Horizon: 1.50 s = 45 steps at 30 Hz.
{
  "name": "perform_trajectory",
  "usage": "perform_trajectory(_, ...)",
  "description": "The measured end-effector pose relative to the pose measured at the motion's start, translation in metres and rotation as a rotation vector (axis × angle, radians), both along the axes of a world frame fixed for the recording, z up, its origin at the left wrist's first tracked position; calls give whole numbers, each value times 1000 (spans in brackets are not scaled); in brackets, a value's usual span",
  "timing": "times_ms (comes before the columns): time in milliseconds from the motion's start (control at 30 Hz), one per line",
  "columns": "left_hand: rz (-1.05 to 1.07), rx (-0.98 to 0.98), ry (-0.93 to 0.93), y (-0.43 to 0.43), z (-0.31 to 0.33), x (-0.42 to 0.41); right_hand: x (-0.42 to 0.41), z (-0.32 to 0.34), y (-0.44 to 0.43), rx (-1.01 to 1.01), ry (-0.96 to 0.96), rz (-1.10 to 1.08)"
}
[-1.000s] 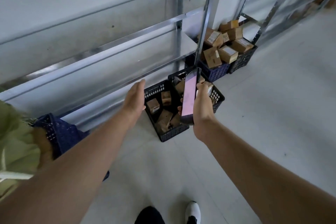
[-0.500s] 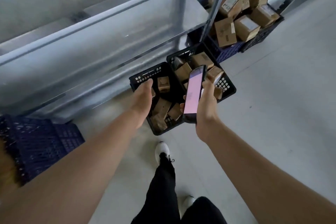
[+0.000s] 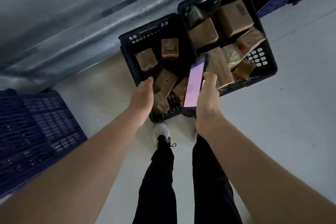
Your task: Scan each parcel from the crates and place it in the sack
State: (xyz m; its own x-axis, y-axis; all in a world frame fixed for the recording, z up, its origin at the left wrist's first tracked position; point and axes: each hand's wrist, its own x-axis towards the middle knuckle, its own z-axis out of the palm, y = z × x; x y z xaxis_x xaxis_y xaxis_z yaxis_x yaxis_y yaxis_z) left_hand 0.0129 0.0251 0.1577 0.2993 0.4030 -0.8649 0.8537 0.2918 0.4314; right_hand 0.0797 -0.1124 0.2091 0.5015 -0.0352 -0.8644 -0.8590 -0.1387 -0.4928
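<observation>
Head view: 2 hands, left point(image 3: 143, 94) slack, right point(image 3: 207, 100) gripping 1 phone point(image 3: 193, 83), over 2 crates point(image 3: 145, 32) point(image 3: 271, 72).

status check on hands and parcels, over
Left hand open over black crate, nothing held. Right hand grips phone. Parcels lie in crate, none lifted. Sack not in view.

One black crate point(image 3: 143, 32) with about five parcels point(image 3: 146, 59) is under the fingers of the left hand point(image 3: 141, 96), a second black crate point(image 3: 269, 71) with about seven is beyond the fingers of the right hand point(image 3: 207, 100), which hold one phone point(image 3: 193, 82), and one blue crate point(image 3: 36, 129) is far left of them.
</observation>
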Motion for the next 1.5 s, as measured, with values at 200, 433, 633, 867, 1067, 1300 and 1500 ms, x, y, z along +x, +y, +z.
perform_trajectory(200, 7, 51, 122, -8, -118, 0, 19, -100, -3, -8, 12, 154)
perform_trajectory(433, -466, 189, 170, -9, -242, -13, 33, -206, -11, -61, -4, 318)
perform_trajectory(633, -940, 452, 418, -17, -329, -16, 17, -279, -12, -54, 0, 390)
perform_trajectory(867, -634, 558, 316, -31, -334, -6, 15, -289, -28, -87, 8, 363)
perform_trajectory(1067, -470, 465, 293, -12, -329, 3, 19, -272, -40, -46, 5, 318)
perform_trajectory(1300, -519, 425, 127, -28, -301, -4, 13, -250, -40, -45, -17, 278)
perform_trajectory(1500, -307, 374, -198, -34, -258, -41, -1, -216, -36, -66, 56, 191)
